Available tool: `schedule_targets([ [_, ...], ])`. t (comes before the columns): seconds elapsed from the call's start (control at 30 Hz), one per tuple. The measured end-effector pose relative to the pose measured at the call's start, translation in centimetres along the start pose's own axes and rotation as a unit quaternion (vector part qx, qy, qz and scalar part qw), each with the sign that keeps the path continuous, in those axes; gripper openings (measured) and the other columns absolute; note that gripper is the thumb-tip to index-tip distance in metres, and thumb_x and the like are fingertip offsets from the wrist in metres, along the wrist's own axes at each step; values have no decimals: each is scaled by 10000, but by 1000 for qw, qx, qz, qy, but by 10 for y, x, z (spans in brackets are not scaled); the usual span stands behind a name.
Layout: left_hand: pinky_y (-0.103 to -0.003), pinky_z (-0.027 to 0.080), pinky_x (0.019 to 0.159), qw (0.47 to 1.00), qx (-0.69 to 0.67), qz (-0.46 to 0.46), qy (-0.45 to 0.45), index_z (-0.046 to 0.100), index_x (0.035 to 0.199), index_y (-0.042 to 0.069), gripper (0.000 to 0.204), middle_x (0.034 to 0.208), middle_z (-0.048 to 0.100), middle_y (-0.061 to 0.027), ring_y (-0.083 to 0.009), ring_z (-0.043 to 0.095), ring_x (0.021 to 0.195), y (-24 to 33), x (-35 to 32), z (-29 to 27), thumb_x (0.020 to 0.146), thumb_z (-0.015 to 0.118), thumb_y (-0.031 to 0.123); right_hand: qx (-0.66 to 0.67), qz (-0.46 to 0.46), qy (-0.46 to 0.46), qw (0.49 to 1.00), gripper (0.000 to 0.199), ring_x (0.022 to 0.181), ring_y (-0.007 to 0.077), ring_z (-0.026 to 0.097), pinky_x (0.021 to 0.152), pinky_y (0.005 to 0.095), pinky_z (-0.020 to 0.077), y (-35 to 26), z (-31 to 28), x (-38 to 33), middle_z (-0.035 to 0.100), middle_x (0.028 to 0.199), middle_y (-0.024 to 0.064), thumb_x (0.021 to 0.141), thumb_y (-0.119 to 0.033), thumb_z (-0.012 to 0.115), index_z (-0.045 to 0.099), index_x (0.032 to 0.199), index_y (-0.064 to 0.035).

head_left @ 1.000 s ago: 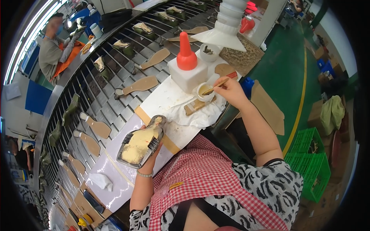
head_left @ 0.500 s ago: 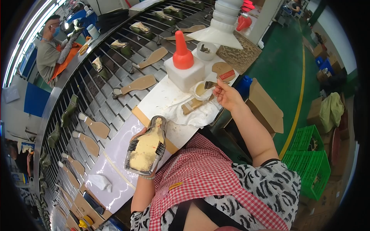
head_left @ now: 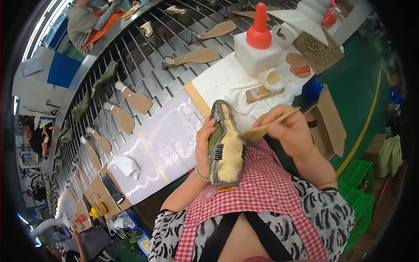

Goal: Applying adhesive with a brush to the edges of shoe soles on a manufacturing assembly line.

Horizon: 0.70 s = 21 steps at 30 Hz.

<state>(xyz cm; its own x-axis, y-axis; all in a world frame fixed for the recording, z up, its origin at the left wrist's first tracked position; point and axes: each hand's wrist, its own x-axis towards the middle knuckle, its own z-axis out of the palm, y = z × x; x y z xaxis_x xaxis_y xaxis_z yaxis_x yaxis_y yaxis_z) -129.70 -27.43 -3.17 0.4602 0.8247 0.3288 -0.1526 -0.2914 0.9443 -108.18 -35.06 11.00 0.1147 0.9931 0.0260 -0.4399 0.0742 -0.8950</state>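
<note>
My left hand (head_left: 203, 144) grips a green shoe upper (head_left: 230, 153) from its left side. The upper's sole side faces up, with a pale yellow bottom and a dark rim. In my right hand (head_left: 289, 133) is a flat glue brush (head_left: 279, 119) with a wooden handle. Its dark bristles are at the right edge of the upper; whether they touch it I cannot tell. Beyond the brush, a small white cup (head_left: 272, 80) with yellowish contents stands beside a taped tan block (head_left: 262, 94) on a crumpled white cloth (head_left: 238, 101).
A white bottle with a red nozzle (head_left: 258, 37) stands at the back of the bench. Insoles (head_left: 135, 99) and green uppers (head_left: 104, 79) lie on the slatted conveyor. A phone (head_left: 112, 188) is at left, an open carton (head_left: 329, 120) at right. Another person (head_left: 83, 26) works across the conveyor.
The brush has come from beside the cup to the upper's right edge in my right hand. My left hand has brought the upper nearer the apron. The view has shifted.
</note>
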Motion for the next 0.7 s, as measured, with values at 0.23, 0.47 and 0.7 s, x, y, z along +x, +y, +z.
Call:
schedule_targets([
  [0.23, -401, 400, 1070, 999, 10, 32, -3, 396, 1270, 91, 555, 1413, 366, -121, -274, 403, 1308, 5, -2, -1, 800, 647, -63, -114, 30, -32, 992, 121, 870, 78, 588, 770, 214, 469, 16, 27, -6, 645, 937, 56, 885, -38, 636, 629, 987, 25],
  [0.47, -391, 359, 1096, 988, 124, 86, -9, 401, 1245, 55, 681, 1360, 412, -141, -288, 358, 1351, 18, 3, -2, 690, 783, -40, -206, 7, -14, 978, 89, 835, 112, 605, 735, 242, 472, 20, 29, -7, 648, 901, 75, 851, -29, 660, 641, 925, 16],
  [0.7, -405, 336, 1110, 980, 179, 88, -16, 405, 1227, 47, 716, 1345, 425, -148, -294, 355, 1354, 1, -4, -11, 655, 835, 30, -236, -52, -86, 966, 53, 853, 163, 610, 771, 267, 479, 12, 41, -15, 636, 948, 127, 842, 0, 646, 629, 892, -1],
])
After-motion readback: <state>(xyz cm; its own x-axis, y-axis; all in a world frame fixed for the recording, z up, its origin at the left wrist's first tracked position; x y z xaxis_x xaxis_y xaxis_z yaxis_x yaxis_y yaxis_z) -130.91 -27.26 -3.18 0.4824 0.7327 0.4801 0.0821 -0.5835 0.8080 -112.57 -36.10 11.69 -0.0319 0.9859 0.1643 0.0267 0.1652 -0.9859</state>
